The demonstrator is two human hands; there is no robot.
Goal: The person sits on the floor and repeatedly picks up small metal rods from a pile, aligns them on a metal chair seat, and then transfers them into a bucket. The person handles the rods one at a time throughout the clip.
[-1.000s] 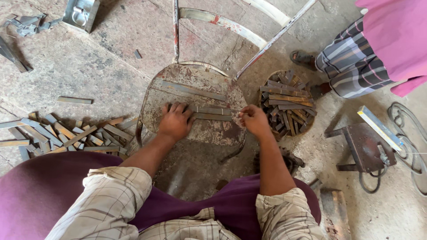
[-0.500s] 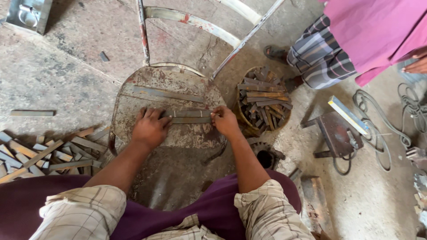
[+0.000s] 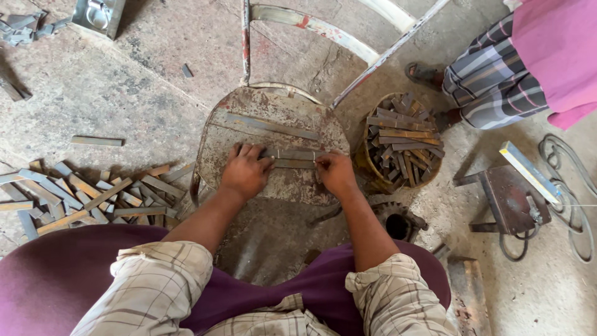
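Rusty plate: bare patches left and near edge, long strip lying across far part. Short strips at centre, pinched between left hand and right hand. Right side hemmed by basket full of strips, just beside plate. Left: scrap pile on floor. Far side blocked by frame bars. Another person's legs beyond basket. Stand and cables well right.

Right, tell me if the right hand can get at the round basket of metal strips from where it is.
Probably yes. The right hand rests on the metal strips on the rusty plate, and the basket stands just beside it, open-topped, with nothing in between.
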